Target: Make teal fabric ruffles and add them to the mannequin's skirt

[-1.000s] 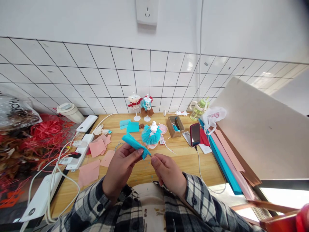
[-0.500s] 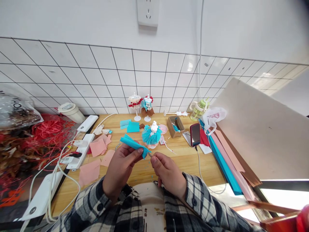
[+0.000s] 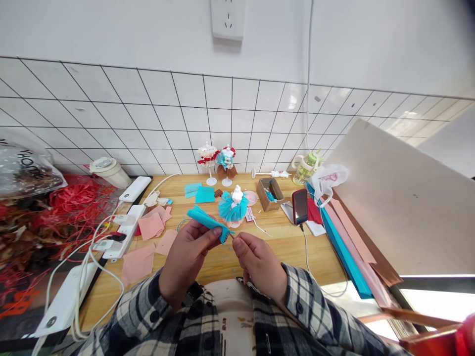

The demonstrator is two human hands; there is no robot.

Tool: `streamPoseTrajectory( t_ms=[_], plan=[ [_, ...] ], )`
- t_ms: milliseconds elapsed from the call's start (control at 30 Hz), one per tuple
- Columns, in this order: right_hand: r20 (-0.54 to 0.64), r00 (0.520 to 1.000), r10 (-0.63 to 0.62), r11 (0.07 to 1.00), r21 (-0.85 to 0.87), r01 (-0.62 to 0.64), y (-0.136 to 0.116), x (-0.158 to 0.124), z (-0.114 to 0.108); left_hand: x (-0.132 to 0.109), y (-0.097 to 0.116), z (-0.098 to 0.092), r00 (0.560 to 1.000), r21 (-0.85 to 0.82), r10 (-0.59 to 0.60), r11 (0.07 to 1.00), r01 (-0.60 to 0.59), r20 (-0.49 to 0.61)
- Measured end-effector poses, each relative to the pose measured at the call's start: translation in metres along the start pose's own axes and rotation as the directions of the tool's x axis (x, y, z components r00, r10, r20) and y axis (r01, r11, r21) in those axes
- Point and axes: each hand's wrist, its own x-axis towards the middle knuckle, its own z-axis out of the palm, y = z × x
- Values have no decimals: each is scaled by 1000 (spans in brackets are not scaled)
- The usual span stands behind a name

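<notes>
A folded strip of turquoise crepe paper [image 3: 202,218] is pinched in my left hand [image 3: 191,254], thumb on top. Its near right end is cut into a ragged fringe. Closed around a thin metal tool [image 3: 232,236], my right hand [image 3: 256,254] holds the tip right by that fringe. Fingers hide most of the tool, so its kind does not show. Just beyond the hands stands a small white dress-form figure [image 3: 237,194] with a turquoise ruffled skirt [image 3: 233,208].
Two dressed mini mannequins [image 3: 227,160] stand by the tiled wall. Pink paper pieces [image 3: 138,264] and a power strip [image 3: 124,232] lie left. Turquoise squares [image 3: 205,194], a small cardboard box [image 3: 270,198], a phone [image 3: 300,207] on a cable and rolled paper [image 3: 347,252] are also around.
The metal tool's tip has shifted slightly at the fringed end, where a thin bit of paper now sticks out. Both hands stay almost in place.
</notes>
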Motion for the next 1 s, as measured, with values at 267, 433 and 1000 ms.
streamPoseTrajectory(
  t_ms=[267, 433, 1000],
  plan=[
    [6, 1000, -23, 998, -56, 23, -3, 1, -2, 2, 0, 1, 1000, -27, -6, 1000, 6, 1],
    [1, 1000, -9, 997, -80, 9, -2, 1, -1, 2, -1, 0, 1000, -20, -28, 999, 27, -10],
    [7, 1000, -10, 1000, 2, 10, 3, 1, 1, 1, -3, 0, 999, -26, -32, 999, 33, 20]
  ],
)
